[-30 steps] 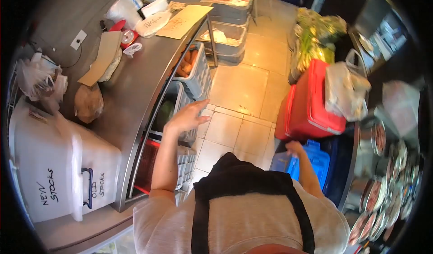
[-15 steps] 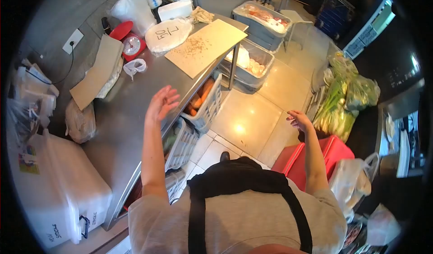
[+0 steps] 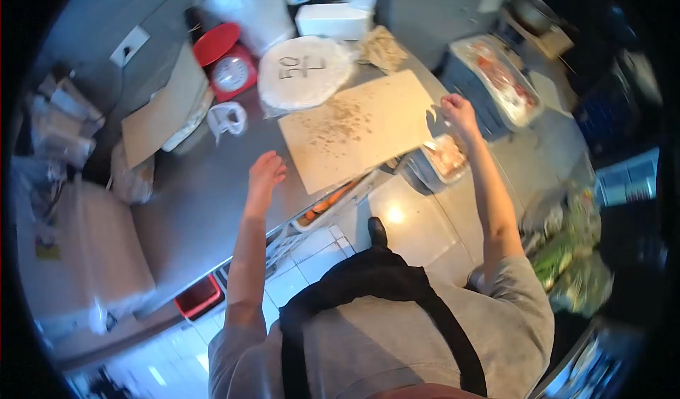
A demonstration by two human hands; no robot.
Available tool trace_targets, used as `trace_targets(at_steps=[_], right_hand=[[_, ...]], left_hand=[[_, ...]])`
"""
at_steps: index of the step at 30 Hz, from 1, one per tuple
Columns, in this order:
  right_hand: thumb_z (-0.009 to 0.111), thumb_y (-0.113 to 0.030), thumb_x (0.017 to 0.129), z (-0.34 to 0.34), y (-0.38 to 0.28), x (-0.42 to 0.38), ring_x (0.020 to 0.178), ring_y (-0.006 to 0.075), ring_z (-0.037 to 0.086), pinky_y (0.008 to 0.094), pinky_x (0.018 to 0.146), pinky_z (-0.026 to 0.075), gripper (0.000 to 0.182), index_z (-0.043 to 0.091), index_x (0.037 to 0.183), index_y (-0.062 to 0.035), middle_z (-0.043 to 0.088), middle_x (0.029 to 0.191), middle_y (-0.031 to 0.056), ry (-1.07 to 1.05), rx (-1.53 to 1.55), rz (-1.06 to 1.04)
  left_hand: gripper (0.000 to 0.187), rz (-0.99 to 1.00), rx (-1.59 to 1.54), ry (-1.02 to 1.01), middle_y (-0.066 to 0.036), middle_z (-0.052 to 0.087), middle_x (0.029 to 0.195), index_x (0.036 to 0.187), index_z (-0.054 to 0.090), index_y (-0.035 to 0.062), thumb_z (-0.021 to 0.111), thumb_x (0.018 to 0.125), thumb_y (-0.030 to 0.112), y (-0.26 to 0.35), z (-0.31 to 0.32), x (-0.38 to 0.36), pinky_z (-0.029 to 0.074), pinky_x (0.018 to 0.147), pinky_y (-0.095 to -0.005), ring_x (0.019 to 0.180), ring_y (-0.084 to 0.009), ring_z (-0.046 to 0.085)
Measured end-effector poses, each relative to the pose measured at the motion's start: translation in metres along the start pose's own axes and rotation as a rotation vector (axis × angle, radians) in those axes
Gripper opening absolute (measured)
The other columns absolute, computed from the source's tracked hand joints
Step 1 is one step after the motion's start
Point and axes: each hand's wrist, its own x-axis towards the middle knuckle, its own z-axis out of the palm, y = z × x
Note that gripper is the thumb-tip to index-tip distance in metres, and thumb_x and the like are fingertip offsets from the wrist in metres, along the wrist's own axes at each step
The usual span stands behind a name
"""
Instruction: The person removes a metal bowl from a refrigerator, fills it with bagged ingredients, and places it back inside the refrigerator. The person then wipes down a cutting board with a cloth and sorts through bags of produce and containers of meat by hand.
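My left hand point(image 3: 267, 172) hovers over the steel counter point(image 3: 205, 211), its fingers loosely bent and apart with nothing in them. Nearest to it is the left corner of a pale board point(image 3: 386, 126) strewn with brown crumbs. My right hand point(image 3: 460, 111) hangs in the air by the board's right end, fingers loosely curled and empty; in this view it lies just above a tub of pale food pieces point(image 3: 446, 156). Behind the board rests a round white plastic-wrapped bundle point(image 3: 304, 73) marked in black.
A red scale point(image 3: 232, 77), a knotted white bag point(image 3: 227, 120) and a cardboard sheet point(image 3: 159, 112) stand along the wall side. Below the counter is a crate of carrots point(image 3: 322, 208). A large tub point(image 3: 489, 80) stands beyond, with bagged leafy vegetables point(image 3: 574, 254) at right.
My body has moved forward and turned, bringing the board closer. My right hand has swung up to the board's end; both hands' fingers are more curled.
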Motion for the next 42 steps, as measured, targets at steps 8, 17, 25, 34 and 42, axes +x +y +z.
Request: trace_targets(at_steps=[8, 17, 25, 34, 42], right_hand=[[0.058, -0.016, 0.071, 0.13, -0.084, 0.157, 0.083, 0.0305, 0.06, 0.0352, 0.073, 0.047, 0.045, 0.05, 0.115, -0.0116, 0.049, 0.113, 0.0209, -0.019, -0.789, -0.362], [0.057, -0.016, 0.069, 0.146, -0.07, 0.215, 0.073, 0.0288, 0.06, 0.036, 0.066, 0.046, 0.016, 0.06, 0.083, -0.007, 0.062, 0.078, 0.0127, 0.123, -0.608, -0.383], [0.052, -0.003, 0.079, 0.215, -0.21, 0.075, 0.084, 0.0109, 0.054, 0.0223, 0.071, 0.045, 0.032, 0.049, 0.11, -0.0024, 0.054, 0.101, 0.0047, -0.492, 0.224, -0.589], [0.044, -0.037, 0.082, 0.495, -0.189, -0.153, 0.127, 0.0328, 0.018, 0.0504, 0.101, 0.018, 0.046, 0.047, 0.119, -0.0093, 0.031, 0.133, 0.0138, -0.679, -0.722, -1.083], [0.046, -0.017, 0.078, 0.558, -0.198, -0.248, 0.115, 0.0244, 0.039, 0.045, 0.094, 0.032, 0.029, 0.054, 0.106, -0.0129, 0.045, 0.122, 0.0068, -1.024, -0.175, -1.515]], left_hand=[[0.066, 0.59, 1.163, 0.527, -0.019, 0.036, 0.126, 0.126, 0.032, 0.0043, 0.063, 0.071, 0.02, 0.037, -0.017, 0.094, 0.037, 0.088, -0.0453, 0.106, -0.0432, 0.04], [0.037, 0.15, 1.301, 0.33, -0.016, 0.055, 0.103, 0.108, 0.052, 0.0038, 0.059, 0.074, 0.016, 0.013, -0.079, 0.068, 0.046, 0.075, -0.0369, 0.088, -0.0315, 0.056], [0.008, 0.55, 0.443, 1.052, 0.003, 0.053, 0.07, 0.085, 0.061, 0.0016, 0.061, 0.079, 0.007, -0.009, -0.216, -0.085, 0.036, 0.053, -0.019, 0.061, -0.0048, 0.045], [0.031, 0.653, 0.214, 1.172, 0.0, 0.051, 0.071, 0.11, 0.051, -0.0004, 0.057, 0.08, 0.003, -0.007, -0.27, -0.216, 0.038, 0.057, -0.0158, 0.063, -0.0053, 0.047], [0.023, 0.287, 0.499, 1.177, 0.0, 0.052, 0.07, 0.106, 0.057, 0.0005, 0.048, 0.085, 0.005, -0.063, -0.299, -0.268, 0.029, 0.048, -0.0183, 0.057, -0.0037, 0.038]])
